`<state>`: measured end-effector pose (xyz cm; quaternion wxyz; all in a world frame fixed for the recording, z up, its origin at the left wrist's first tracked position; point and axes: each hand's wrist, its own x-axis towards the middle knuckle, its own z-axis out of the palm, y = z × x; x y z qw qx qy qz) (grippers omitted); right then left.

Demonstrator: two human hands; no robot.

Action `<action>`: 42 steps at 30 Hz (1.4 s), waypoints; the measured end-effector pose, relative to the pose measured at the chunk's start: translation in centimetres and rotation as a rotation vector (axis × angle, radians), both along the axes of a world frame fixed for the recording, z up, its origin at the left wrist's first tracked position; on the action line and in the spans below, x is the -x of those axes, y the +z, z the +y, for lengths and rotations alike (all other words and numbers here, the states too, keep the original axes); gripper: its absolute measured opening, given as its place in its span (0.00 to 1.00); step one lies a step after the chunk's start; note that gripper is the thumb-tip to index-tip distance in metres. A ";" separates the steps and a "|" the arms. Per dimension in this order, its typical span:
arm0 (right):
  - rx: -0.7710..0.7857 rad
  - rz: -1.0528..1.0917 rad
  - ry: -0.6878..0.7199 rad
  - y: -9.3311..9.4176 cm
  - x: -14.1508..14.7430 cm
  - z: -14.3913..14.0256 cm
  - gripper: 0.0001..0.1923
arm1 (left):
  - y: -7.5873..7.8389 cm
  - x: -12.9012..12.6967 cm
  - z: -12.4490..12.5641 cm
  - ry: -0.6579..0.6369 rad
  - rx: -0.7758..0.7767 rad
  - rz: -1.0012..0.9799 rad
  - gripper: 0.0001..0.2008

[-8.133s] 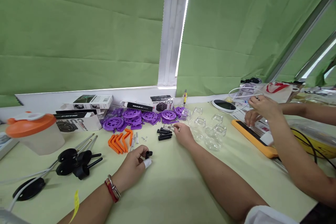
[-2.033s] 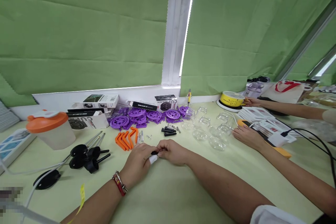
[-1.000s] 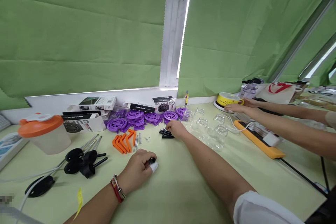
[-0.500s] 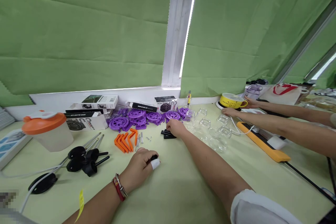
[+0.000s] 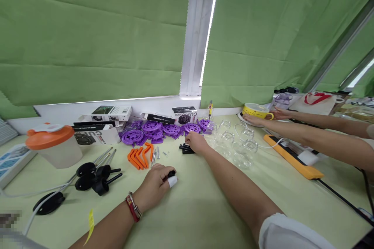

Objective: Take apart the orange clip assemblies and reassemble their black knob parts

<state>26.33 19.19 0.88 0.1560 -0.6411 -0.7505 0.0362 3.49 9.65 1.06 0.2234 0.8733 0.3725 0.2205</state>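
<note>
Head view. The person's left hand (image 5: 154, 184) rests on the bench (image 5: 198, 210) in the near middle, fingers curled shut around a small black part (image 5: 171, 173) that pokes out just above a white-taped fingertip (image 5: 172, 181). The right hand (image 5: 196, 142) is stretched farther away and to the right, lying on a little heap of black pins (image 5: 184, 149). Its fingers are bent down onto the heap, but whether they have pinched a pin cannot be told. The pins lie with their long axes roughly left to right, and they sit just left of and under the right fingertips. So the right hand is the one at the pins, while the left hand is well apart from them, nearer the viewer.

Around the heap: purple wheels (image 5: 152, 129) are just beyond it, orange levers (image 5: 138, 155) and metal rods (image 5: 154, 156) lie to its left, and clear glass cups (image 5: 236, 146) stand to its right. Far right, another person's hands (image 5: 254, 118) are at a yellow bowl (image 5: 257, 111).

Two seconds ago both of the wearer's hands were together near the middle, working on the black part. Since then the right hand has reached out to the pins, and the left has stayed put with its part. Over the last half second almost nothing has shifted.
</note>
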 end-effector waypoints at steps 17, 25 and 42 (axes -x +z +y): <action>-0.147 0.409 0.615 1.4 4.8 -10.6 0.08 | -0.1 -0.1 0.1 -0.024 0.010 -0.070 0.12; -0.137 0.438 0.610 1.4 4.9 -10.9 0.08 | 0.1 -0.1 0.1 -0.027 0.035 -0.075 0.12; 0.005 -0.028 -0.341 -2.3 -2.1 -4.0 0.09 | 0.0 0.1 0.1 0.014 0.073 -0.015 0.10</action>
